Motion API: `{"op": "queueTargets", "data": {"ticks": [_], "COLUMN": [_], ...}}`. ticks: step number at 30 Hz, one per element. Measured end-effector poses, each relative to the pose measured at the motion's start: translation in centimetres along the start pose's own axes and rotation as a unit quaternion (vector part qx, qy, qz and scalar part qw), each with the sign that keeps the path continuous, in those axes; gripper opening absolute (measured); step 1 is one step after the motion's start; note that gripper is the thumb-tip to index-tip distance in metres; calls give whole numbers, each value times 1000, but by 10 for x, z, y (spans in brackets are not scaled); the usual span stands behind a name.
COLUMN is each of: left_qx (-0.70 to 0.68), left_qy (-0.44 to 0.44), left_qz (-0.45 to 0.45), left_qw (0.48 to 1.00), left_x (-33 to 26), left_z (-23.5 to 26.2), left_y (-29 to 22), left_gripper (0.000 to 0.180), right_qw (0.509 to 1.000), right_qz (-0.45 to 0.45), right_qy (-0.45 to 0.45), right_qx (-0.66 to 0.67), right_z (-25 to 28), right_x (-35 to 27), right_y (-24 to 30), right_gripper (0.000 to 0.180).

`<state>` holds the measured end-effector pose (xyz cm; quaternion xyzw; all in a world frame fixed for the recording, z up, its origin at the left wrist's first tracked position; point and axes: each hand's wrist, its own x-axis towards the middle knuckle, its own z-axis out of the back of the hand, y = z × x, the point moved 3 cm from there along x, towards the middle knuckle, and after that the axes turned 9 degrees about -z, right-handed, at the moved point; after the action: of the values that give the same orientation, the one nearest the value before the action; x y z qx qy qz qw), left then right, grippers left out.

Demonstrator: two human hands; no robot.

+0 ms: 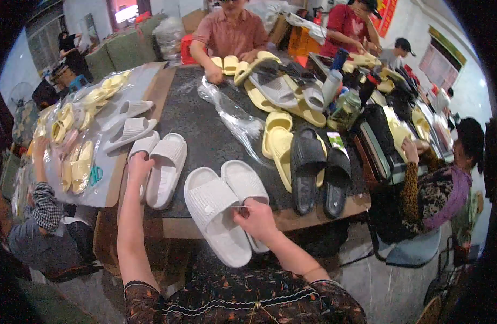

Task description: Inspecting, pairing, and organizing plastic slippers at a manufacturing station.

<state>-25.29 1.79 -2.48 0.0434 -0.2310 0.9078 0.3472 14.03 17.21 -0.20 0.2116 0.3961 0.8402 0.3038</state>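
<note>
A pair of white slippers lies side by side at the near edge of the dark table. My right hand rests on the pair, its fingers pinched on a thin pin-like piece that points at the strap of the left slipper. Further left, my left hand stretches out and closes over another white slipper, which is partly hidden by the hand. Its mate lies just to the right of it.
Two black slippers and several yellow ones lie right of centre, a crumpled clear plastic bag behind. Bagged yellow slippers cover the left board. Other people sit across, at the right and lower left.
</note>
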Motion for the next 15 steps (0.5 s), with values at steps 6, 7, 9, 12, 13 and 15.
{"op": "queueTargets", "data": {"ticks": [6, 7, 9, 12, 13, 15], "left_qx": [-61, -42, -75, -90, -102, -109], "left_qy": [58, 80, 104, 135, 149, 145], "left_qz": [7, 11, 20, -18, -32, -55], "left_qw": [996, 996, 992, 986, 983, 982], "left_x": [-67, -76, -95, -120, -128, -141], "left_z": [-4, -3, -7, -3, -5, -18], "left_y": [-66, -77, -95, -134, -143, -150], "left_gripper": [38, 42, 44, 48, 50, 52], "right_qw": [980, 969, 960, 939, 935, 920], "right_qz": [43, 43, -21, -95, -98, -119], "right_qy": [-196, -239, -278, -329, -338, -355], "right_qx": [-20, -44, -34, -45, -55, -115], "right_z": [100, 120, 152, 200, 212, 232], "right_x": [-29, -29, -29, -32, -31, -29], "right_y": [-10, -14, -34, -65, -79, -102], "right_gripper": [24, 23, 17, 18, 19, 24]}}
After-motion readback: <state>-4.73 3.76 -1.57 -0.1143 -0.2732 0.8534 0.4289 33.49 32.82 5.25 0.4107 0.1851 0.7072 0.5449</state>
